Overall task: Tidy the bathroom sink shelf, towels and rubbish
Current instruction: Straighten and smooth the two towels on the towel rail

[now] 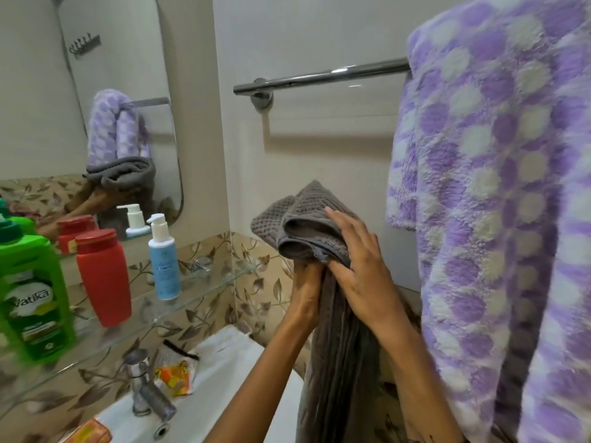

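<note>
A grey waffle-textured towel (pixel 335 353) hangs bunched in front of me, its top folded over. My left hand (pixel 303 298) grips it from below, just under the fold. My right hand (pixel 361 263) presses on the folded top from the right. Above them runs a chrome towel rail (pixel 319 76), bare on its left part. A fluffy purple and white checked towel (pixel 499 219) hangs over the rail's right end. On the glass shelf (pixel 204 282) stand a green Vatika bottle (pixel 35 298), a red bottle (pixel 104 276) and a white and blue pump bottle (pixel 163 260).
A white sink (pixel 224 372) lies below the shelf with a chrome tap (pixel 147 391). Crumpled orange and yellow wrappers (pixel 176 372) lie on its rim, and an orange packet (pixel 89 433) at the lower left. The mirror (pixel 112 107) reflects the towels and bottles.
</note>
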`<action>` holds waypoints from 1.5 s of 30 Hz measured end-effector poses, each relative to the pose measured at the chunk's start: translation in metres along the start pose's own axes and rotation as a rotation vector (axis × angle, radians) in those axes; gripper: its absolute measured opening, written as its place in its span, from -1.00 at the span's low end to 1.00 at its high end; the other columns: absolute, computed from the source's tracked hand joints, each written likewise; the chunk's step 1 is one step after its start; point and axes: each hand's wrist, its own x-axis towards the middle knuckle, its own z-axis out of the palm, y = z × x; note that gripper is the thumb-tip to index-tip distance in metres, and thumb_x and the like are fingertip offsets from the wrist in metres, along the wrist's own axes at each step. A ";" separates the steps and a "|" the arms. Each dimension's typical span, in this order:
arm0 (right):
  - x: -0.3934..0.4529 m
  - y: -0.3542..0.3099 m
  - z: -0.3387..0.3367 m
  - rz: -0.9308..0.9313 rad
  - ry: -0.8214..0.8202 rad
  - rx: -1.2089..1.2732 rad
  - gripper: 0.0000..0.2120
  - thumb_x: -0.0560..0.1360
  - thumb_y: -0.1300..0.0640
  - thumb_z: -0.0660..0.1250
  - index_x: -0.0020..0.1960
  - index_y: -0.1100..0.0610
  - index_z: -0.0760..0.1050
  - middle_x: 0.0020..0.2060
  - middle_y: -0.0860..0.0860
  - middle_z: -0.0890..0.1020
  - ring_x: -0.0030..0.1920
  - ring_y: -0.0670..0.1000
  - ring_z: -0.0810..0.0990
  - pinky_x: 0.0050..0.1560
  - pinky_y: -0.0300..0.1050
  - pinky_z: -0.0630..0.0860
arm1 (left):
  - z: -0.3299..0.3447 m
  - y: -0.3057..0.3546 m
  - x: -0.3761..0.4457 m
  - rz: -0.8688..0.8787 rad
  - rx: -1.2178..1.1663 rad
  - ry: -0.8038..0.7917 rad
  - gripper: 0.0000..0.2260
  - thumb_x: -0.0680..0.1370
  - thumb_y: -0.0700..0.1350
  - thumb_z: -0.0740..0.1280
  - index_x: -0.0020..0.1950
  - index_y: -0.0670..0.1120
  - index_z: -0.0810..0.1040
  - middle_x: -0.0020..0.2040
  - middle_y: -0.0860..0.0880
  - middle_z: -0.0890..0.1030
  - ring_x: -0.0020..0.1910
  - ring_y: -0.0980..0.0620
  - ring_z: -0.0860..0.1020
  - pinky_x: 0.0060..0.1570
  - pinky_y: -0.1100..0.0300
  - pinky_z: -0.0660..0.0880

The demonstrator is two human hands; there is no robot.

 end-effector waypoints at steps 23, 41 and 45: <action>-0.058 -0.003 0.034 -0.149 0.496 -0.136 -0.68 0.41 0.41 0.25 0.10 0.17 0.54 0.20 0.15 0.56 0.16 0.09 0.55 0.27 -0.16 0.44 | 0.003 -0.009 -0.045 -0.124 0.000 0.433 -0.70 0.57 -0.13 0.21 0.26 -0.21 0.49 0.17 -0.26 0.59 0.13 -0.19 0.58 0.21 -0.16 0.47; -0.052 0.005 0.003 0.299 0.540 -0.074 -0.76 0.41 0.29 0.42 0.06 0.14 0.65 -0.16 0.09 0.73 -0.22 0.10 0.68 -0.21 -0.21 0.51 | -0.037 -0.001 -0.044 -0.041 0.555 0.443 -0.73 0.54 -0.06 0.30 0.21 -0.10 0.52 0.06 -0.01 0.60 0.07 0.03 0.56 0.09 0.09 0.49; -0.040 0.001 -0.011 0.240 0.673 -0.090 -0.78 0.43 0.33 0.35 0.03 0.17 0.63 -0.14 0.09 0.71 -0.23 0.14 0.68 -0.19 -0.13 0.51 | -0.068 0.018 -0.031 0.029 1.010 0.528 -0.90 0.55 -0.06 0.29 -0.04 -0.08 0.49 -0.01 -0.05 0.43 -0.06 -0.04 0.49 -0.04 0.06 0.48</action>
